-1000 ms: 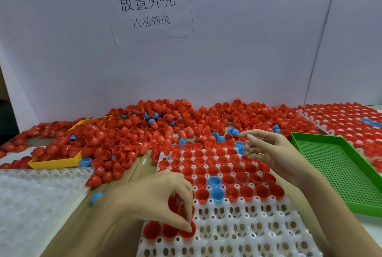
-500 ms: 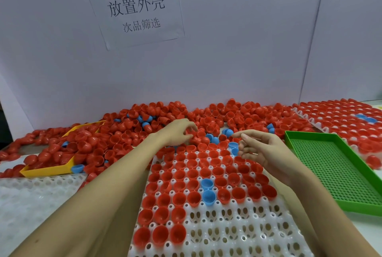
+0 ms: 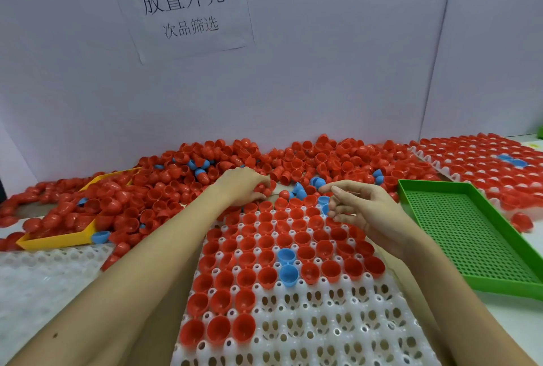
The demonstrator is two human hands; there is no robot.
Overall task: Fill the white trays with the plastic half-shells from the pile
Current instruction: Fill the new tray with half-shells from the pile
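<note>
Left hand (image 3: 242, 186) reaching into far pile of red and blue plastic half-shells (image 3: 293, 165), fingers curling round red shells at far edge of white perforated plastic tray (image 3: 323, 321). Right hand (image 3: 357, 206) hovering over tray's far right, fingers loosely curled, gripping nothing. Green mesh tray (image 3: 470, 233) lying right; yellow tray (image 3: 58, 237) lying left.

The left hand (image 3: 244, 186) hides whatever its curled fingers touch in the pile (image 3: 308, 165), and the frame's bottom edge cuts off the white tray (image 3: 323, 333).
</note>
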